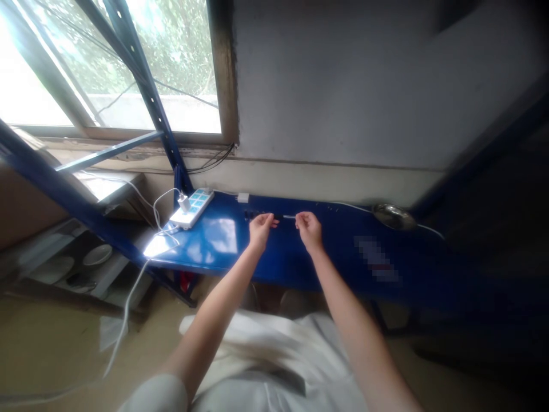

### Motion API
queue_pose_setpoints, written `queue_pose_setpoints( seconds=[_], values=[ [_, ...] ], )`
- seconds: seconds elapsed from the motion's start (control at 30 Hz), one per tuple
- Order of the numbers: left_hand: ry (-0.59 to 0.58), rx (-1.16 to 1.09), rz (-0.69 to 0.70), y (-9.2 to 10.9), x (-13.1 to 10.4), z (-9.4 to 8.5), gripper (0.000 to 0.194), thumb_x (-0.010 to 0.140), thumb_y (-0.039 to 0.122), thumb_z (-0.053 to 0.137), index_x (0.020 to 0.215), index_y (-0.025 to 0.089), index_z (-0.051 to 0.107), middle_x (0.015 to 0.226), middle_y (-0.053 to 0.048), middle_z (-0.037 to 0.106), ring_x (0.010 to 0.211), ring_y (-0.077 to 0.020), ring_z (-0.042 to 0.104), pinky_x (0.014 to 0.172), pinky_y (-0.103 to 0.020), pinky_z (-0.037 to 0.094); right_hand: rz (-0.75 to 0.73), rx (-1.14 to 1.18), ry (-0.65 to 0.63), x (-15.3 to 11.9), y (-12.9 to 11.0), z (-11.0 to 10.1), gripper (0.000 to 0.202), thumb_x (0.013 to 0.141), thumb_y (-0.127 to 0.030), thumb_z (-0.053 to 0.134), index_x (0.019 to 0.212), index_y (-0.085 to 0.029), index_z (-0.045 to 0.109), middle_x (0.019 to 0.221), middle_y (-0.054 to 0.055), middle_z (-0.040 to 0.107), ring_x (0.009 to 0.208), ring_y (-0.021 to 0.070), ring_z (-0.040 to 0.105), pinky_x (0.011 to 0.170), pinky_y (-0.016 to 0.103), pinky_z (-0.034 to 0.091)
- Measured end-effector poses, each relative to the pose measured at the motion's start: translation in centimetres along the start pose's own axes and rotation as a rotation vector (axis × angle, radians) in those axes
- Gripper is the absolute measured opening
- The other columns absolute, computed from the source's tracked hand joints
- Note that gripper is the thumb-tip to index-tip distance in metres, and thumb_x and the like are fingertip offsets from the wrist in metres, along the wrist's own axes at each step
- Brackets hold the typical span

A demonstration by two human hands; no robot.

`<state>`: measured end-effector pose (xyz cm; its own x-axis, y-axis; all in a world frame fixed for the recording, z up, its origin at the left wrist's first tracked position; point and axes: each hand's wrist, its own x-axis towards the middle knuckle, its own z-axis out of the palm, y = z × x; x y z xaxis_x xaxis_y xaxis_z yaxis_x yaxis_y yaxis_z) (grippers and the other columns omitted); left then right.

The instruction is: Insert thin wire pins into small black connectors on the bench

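Above the blue table (295, 260), my left hand (260, 229) pinches the dark end of a thin rod-like tool (288, 217). The fingers of my right hand (309, 228) are closed at the tool's light, metallic-looking end. The tool lies roughly level between the two hands. Just behind my left hand, small dark items (249, 215) sit on the table, partly covered by the fingers. A few tiny pieces (332, 208) lie near the table's back edge, too small to make out.
A white power strip (193, 209) with a plugged-in charger (184, 202) stands at the table's left end. A small white block (242, 197) lies at the back edge. A shiny metal bowl (393, 217) is at the back right. A blue metal frame (150, 94) rises at left.
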<state>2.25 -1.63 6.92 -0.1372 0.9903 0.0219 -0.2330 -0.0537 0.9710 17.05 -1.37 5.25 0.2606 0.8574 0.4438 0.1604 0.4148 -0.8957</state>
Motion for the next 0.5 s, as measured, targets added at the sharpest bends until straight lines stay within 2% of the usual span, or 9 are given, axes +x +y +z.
queue_pose_setpoints(
  seconds=[0.13,0.3,0.5],
  values=[
    [-0.049,0.002,-0.001,0.5,-0.1,0.1,0.028,0.073,0.035,0.064,0.085,0.01,0.063,0.071,-0.008,0.068,0.06,-0.0116,0.06,0.06,-0.024,0.042,0.021,0.051,-0.027,0.2,-0.4,0.2,0.033,0.072,-0.051,0.06,0.076,-0.019,0.052,0.059,-0.003,0.052,0.052,0.0093,0.049,0.054,0.024,0.041],
    [-0.195,-0.014,-0.013,0.9,-0.2,0.3,0.034,0.069,0.039,0.068,0.086,0.01,0.064,0.075,-0.009,0.069,0.062,-0.0128,0.061,0.059,-0.024,0.041,0.084,0.111,-0.1,0.6,-1.0,0.3,0.036,0.068,-0.053,0.063,0.075,-0.019,0.053,0.058,-0.003,0.053,0.052,0.0093,0.049,0.054,0.024,0.041],
    [-0.231,-0.01,-0.009,0.8,-0.1,0.5,0.036,0.068,0.041,0.069,0.087,0.01,0.064,0.076,-0.01,0.069,0.064,-0.0138,0.062,0.061,-0.025,0.041,0.128,0.117,-0.095,0.5,-1.5,0.3,0.039,0.065,-0.055,0.065,0.076,-0.019,0.053,0.06,-0.003,0.055,0.053,0.0095,0.05,0.056,0.025,0.042]
  ],
)
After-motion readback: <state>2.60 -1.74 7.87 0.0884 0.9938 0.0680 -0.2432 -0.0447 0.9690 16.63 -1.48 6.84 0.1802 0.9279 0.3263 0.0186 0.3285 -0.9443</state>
